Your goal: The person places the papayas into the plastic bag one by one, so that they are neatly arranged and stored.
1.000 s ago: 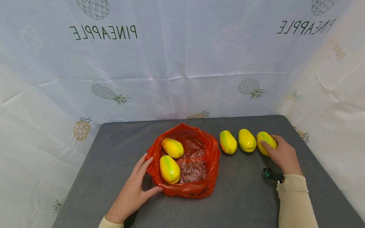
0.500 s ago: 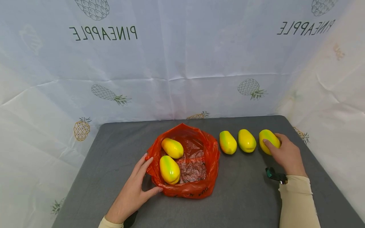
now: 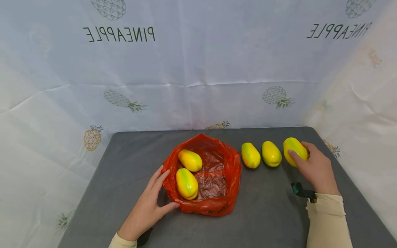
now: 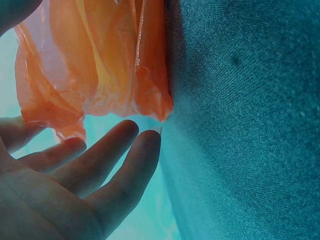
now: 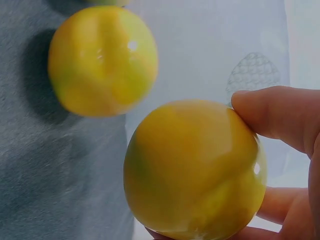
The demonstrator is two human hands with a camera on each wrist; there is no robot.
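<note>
The right hand (image 3: 319,168) is grasping one yellow fruit (image 3: 292,151) between thumb and fingers; to the left of this grip lie two similar fruits (image 3: 271,154), and farther left the left hand (image 3: 145,206), fingers extended, touches the red bag (image 3: 203,207) containing two more fruits (image 3: 187,183)

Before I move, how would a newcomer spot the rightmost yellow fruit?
Find the grey table, then its red bag. Right of the bag are three yellow fruits; this fruit is farthest right, the only one the right hand grips.

Mirrored "PINEAPPLE" (image 3: 119,34) twice on the backdrop (image 3: 217,62), illegible lettering (image 3: 218,209) on the red bag (image 3: 233,175)
</note>
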